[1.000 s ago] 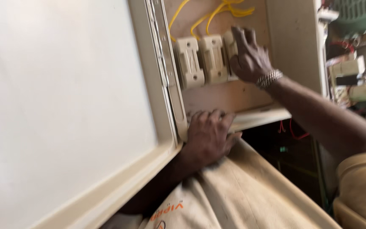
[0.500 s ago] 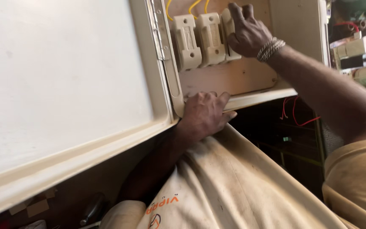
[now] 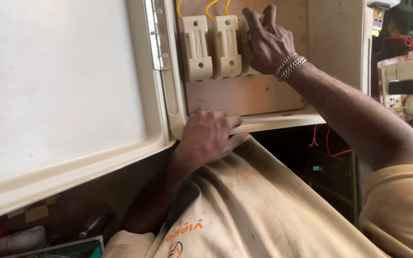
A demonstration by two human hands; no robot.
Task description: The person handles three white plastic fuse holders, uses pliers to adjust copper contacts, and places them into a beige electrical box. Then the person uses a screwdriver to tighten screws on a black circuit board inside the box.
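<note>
**Presently: third fuse carrier under hand, two seated**

Currently the cabinet door (image 3: pixel 63 95) hangs open left of the wooden backboard (image 3: pixel 244 95). Two cream fuse carriers (image 3: pixel 211 45) sit seated on it; the right hand (image 3: pixel 266 40) covers the third fuse carrier (image 3: pixel 245 28) beside them, fingers curled together around it. The left hand (image 3: pixel 209 136) grips the cabinet's lower lip (image 3: pixel 283 122) below the backboard, fingers closed. Seating of the third looks unfinished.

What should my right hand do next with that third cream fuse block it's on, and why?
Probably pull the third fuse block straight outward. Your right hand is wrapped over it, covering most of it, while the two fuse blocks beside it sit seated on the wooden backboard. Your left hand braces the cabinet's lower edge, which should steady the box.
</note>
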